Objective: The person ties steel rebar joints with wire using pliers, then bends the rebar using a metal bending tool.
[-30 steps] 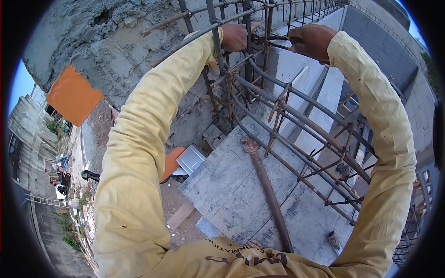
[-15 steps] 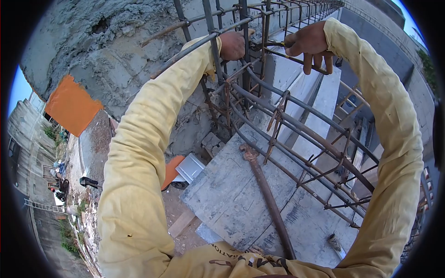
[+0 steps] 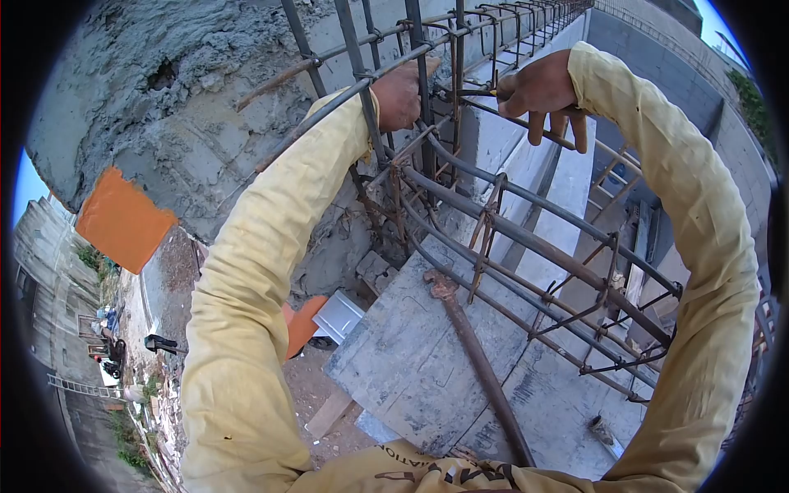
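Note:
My left hand (image 3: 398,97) reaches through the rebar cage and closes around an upright rebar (image 3: 426,152); that bar partly hides its fingers. To the right, my right hand (image 3: 538,85) grips a pair of dark pliers (image 3: 479,93). Their jaws point left, toward the bars where the uprights and crossbars meet. One handle passes under my hanging fingers, which are somewhat spread below it. Rusty stirrups (image 3: 486,226) and long bars of a horizontal rebar cage (image 3: 559,253) run from this joint down to the lower right.
A rusty metal bar with a wider head (image 3: 472,349) lies across grey formwork panels (image 3: 386,353). Rough concrete (image 3: 189,107) with an orange patch (image 3: 125,220) rises at left. A dusty brush-like tool (image 3: 606,435) lies at lower right. Below left is a lower yard with a ladder (image 3: 86,386).
The view has shifted slightly, so the cage and wall appear lower and further left. My left hand stays at the upright bar, and my right hand still holds the pliers, slightly lower in view.

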